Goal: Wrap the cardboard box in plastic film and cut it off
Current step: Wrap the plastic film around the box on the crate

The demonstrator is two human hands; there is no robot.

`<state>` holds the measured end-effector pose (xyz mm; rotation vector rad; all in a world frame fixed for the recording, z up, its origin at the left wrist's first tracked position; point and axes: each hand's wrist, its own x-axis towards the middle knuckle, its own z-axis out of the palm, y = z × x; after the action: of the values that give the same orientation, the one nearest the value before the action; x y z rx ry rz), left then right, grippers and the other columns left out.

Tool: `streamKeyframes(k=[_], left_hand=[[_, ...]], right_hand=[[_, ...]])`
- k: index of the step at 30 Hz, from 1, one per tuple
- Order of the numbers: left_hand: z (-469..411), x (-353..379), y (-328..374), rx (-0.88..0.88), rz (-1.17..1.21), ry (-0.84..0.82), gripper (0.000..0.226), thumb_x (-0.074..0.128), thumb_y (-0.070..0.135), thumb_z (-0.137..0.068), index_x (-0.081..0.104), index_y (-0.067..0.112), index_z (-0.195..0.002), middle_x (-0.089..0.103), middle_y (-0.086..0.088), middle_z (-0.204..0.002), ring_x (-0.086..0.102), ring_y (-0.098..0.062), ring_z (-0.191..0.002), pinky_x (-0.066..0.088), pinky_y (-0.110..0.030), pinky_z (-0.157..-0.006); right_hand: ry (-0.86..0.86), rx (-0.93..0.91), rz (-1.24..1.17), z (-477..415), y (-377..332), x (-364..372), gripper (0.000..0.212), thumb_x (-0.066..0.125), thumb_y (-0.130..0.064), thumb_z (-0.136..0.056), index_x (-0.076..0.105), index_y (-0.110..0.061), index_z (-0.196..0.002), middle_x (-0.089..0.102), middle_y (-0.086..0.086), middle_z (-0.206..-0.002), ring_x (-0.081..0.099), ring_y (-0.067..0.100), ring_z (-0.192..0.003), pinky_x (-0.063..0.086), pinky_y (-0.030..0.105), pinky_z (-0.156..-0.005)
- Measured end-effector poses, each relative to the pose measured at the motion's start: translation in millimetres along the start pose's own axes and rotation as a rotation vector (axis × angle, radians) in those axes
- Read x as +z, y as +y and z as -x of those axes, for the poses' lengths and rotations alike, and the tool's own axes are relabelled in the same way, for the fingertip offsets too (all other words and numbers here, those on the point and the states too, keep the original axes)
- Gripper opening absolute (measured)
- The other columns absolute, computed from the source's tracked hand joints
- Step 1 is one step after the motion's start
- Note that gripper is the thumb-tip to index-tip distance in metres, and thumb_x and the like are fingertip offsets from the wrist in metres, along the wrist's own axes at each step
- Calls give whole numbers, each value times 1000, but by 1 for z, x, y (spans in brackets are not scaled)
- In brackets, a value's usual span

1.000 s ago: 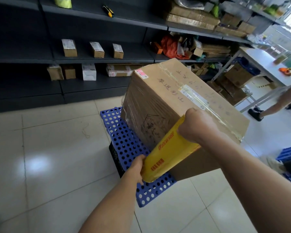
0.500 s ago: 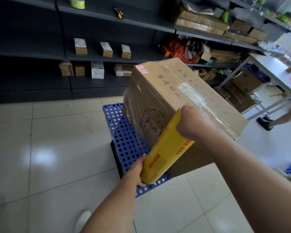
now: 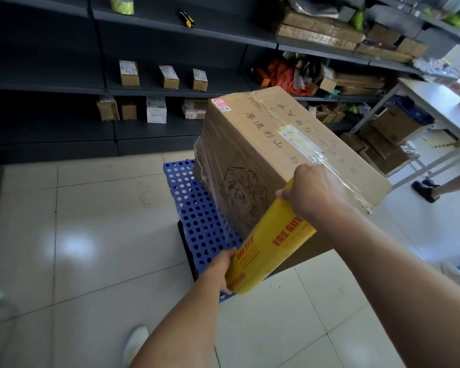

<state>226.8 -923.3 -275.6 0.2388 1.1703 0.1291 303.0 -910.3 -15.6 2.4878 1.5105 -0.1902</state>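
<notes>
A large cardboard box [image 3: 271,144] with handwritten characters and a shipping label stands on a blue perforated plastic pallet [image 3: 194,208]. Clear plastic film clings around its left and near sides. A yellow roll of plastic film [image 3: 271,240] leans tilted against the box's near corner. My right hand [image 3: 314,192] grips the roll's upper end at the box's top edge. My left hand [image 3: 221,266] holds the roll's lower end, just above the pallet. The sheet between roll and box is too clear to make out.
Dark shelving [image 3: 170,94] with small parcels runs along the back; a yellow utility knife [image 3: 187,19] and a tape roll [image 3: 122,4] lie on an upper shelf. A white table [image 3: 436,107] and another person's legs [image 3: 441,187] stand at right. My shoe [image 3: 136,343] shows below.
The view has shifted left around the box and slightly closer. Both hands have carried the yellow roll along the near side toward the box's corner, keeping the same grip.
</notes>
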Motion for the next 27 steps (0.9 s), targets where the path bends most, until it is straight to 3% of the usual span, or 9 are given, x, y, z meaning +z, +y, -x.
streamKeyframes(k=[3, 6, 8, 11, 13, 15, 19, 23, 27], left_hand=[[-1, 0, -6, 18, 16, -13, 51, 54, 42, -92, 45, 12, -133, 48, -18, -130, 48, -34, -112, 38, -48, -90], [-2, 2, -10, 29, 43, 12, 55, 56, 44, -91, 45, 13, -134, 48, -16, -134, 47, -34, -118, 39, -47, -90], [-1, 6, -11, 41, 30, 37, 60, 56, 51, -89, 45, 13, -135, 48, -15, -136, 48, -34, -120, 40, -45, -93], [-2, 9, -15, 66, 33, 60, 50, 51, 51, -92, 51, 14, -126, 52, -14, -129, 51, -31, -112, 41, -42, -87], [-7, 10, -21, 40, 88, 48, 34, 48, 43, -93, 57, 13, -107, 54, -12, -117, 52, -29, -101, 41, -43, -92], [-5, 13, -27, 24, 105, 6, 27, 52, 38, -91, 56, 13, -97, 52, -14, -111, 52, -30, -103, 41, -45, -99], [-4, 21, -32, 50, 59, 14, 43, 59, 42, -87, 52, 14, -119, 54, -16, -121, 52, -33, -112, 41, -50, -101], [-7, 25, -41, 33, 56, 21, 53, 61, 47, -85, 50, 13, -124, 52, -15, -127, 51, -34, -115, 39, -51, -103], [-13, 26, -48, 47, 48, 30, 55, 63, 49, -83, 48, 14, -124, 52, -16, -129, 50, -35, -116, 38, -53, -103]], right_hand=[[-42, -22, 16, 4, 7, 2, 39, 61, -41, -89, 43, -11, -71, 48, 4, -74, 57, 24, -75, 48, 33, -58], [-40, -65, 33, 10, 13, 5, 15, 57, -17, -88, 47, -12, -78, 47, 2, -75, 55, 21, -72, 47, 31, -55], [-13, -72, 37, 12, 13, 8, 15, 56, -14, -88, 43, -13, -80, 43, 1, -75, 52, 20, -71, 43, 29, -52], [24, -60, 14, 13, 15, 10, 16, 59, -16, -89, 42, -13, -88, 45, 2, -79, 57, 26, -83, 52, 35, -63], [33, -57, 9, 15, 18, 8, 19, 59, -25, -91, 43, -15, -93, 47, 4, -85, 59, 28, -89, 53, 37, -69], [49, -71, 16, 17, 20, 9, 22, 56, -33, -93, 44, -14, -96, 47, 5, -88, 58, 28, -88, 49, 36, -65], [70, -72, 27, 17, 24, 15, 24, 57, -31, -93, 46, -12, -87, 43, 2, -71, 53, 24, -75, 43, 33, -58], [0, -43, 14, 19, 29, 13, 38, 59, -42, -90, 45, -10, -75, 44, 2, -70, 51, 23, -72, 42, 32, -57], [-20, -118, 72, 24, 36, 15, 16, 59, -21, -89, 45, -13, -89, 41, 0, -73, 45, 17, -65, 36, 26, -47]])
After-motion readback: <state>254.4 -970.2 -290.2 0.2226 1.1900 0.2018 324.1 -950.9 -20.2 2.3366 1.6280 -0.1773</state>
